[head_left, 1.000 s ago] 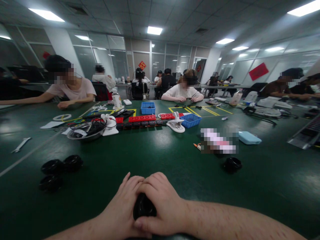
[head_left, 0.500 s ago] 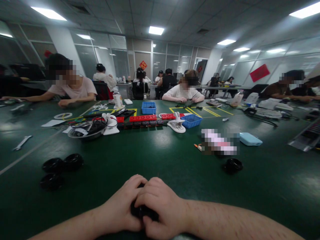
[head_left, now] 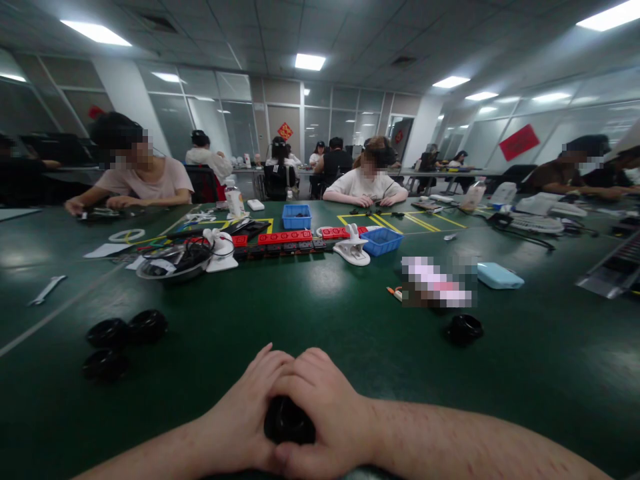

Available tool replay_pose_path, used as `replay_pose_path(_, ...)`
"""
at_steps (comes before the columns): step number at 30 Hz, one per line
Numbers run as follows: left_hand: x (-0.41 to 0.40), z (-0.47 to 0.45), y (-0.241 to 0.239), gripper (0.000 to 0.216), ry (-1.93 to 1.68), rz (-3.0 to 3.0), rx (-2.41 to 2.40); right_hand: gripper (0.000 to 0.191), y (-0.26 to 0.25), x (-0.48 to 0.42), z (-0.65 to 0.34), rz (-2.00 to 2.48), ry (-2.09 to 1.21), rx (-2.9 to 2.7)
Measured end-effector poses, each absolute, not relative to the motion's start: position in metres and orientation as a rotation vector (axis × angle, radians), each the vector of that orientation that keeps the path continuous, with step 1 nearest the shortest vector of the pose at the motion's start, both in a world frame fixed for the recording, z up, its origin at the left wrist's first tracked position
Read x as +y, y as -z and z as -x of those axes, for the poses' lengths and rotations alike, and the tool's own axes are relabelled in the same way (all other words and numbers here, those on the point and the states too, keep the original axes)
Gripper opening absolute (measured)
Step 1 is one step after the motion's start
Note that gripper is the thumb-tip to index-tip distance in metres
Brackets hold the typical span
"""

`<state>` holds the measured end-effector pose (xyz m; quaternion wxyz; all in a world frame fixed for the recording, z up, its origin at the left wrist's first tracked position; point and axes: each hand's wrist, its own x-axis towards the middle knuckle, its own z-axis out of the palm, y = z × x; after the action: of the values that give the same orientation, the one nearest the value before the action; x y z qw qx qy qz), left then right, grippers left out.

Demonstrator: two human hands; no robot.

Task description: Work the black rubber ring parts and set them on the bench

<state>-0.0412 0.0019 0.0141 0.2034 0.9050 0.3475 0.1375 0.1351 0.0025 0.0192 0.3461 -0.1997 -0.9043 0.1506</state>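
Both my hands are cupped around a glossy black round part [head_left: 290, 421] low in the middle of the view, just above or on the green table [head_left: 210, 327]; I cannot tell which. My left hand [head_left: 245, 407] grips its left side, fingers stretching over the far side. From the right, my right hand [head_left: 330, 407] wraps it, thumb along the near edge. The fingertips overlap and hide the part's far side. Similar black ring-shaped parts lie on the table: three grouped at left, one of them the front ring [head_left: 105, 365], and a single ring [head_left: 465, 329] at right.
Across the table run red and black power strips [head_left: 285, 239], with blue bins [head_left: 381, 240], a white clamp [head_left: 353, 247] and a tray of cables [head_left: 175, 261]. A wrench [head_left: 47, 290] lies at left, a light-blue case [head_left: 500, 275] at right. Several people sit around.
My fingers have shifted on the black part, and more of its near face shows between my hands. At the left, a person's arm has drawn in closer to their body.
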Motion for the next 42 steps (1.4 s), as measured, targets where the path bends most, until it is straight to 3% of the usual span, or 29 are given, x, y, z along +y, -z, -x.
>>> replay_pose_path(5,-0.001,0.037,-0.014,0.063,-0.448,-2.522,1.040,0.049,-0.017,0.002,-0.134,0.701,-0.403,-2.350)
replay_pose_path(9,-0.001,0.034,-0.018,0.039,-0.445,-2.449,1.085,0.042,-0.018,0.004,-0.135,0.733,-0.434,-2.394)
replay_pose_path(13,0.000,0.032,-0.025,0.036,-0.464,-2.329,1.041,0.032,-0.018,0.007,-0.136,0.557,-0.461,-2.438)
replay_pose_path(23,0.003,0.035,-0.028,0.055,-0.392,-2.356,0.936,0.030,-0.021,0.010,-0.137,0.194,-0.503,-2.420)
replay_pose_path(31,0.002,0.045,0.000,0.085,-0.487,-2.489,1.075,0.056,-0.021,0.005,-0.138,0.633,-0.477,-2.249)
replay_pose_path(35,-0.003,0.043,0.002,0.086,-0.527,-2.498,1.141,0.069,-0.021,0.004,-0.137,0.768,-0.487,-2.239)
replay_pose_path(37,-0.006,0.040,-0.003,0.077,-0.493,-2.484,1.133,0.066,-0.020,0.004,-0.137,0.776,-0.483,-2.251)
replay_pose_path(40,-0.007,0.035,-0.013,0.048,-0.446,-2.449,1.158,0.047,-0.017,0.005,-0.136,0.758,-0.475,-2.285)
replay_pose_path(42,-0.004,0.034,-0.018,0.039,-0.444,-2.448,1.152,0.036,-0.017,0.005,-0.137,0.723,-0.475,-2.296)
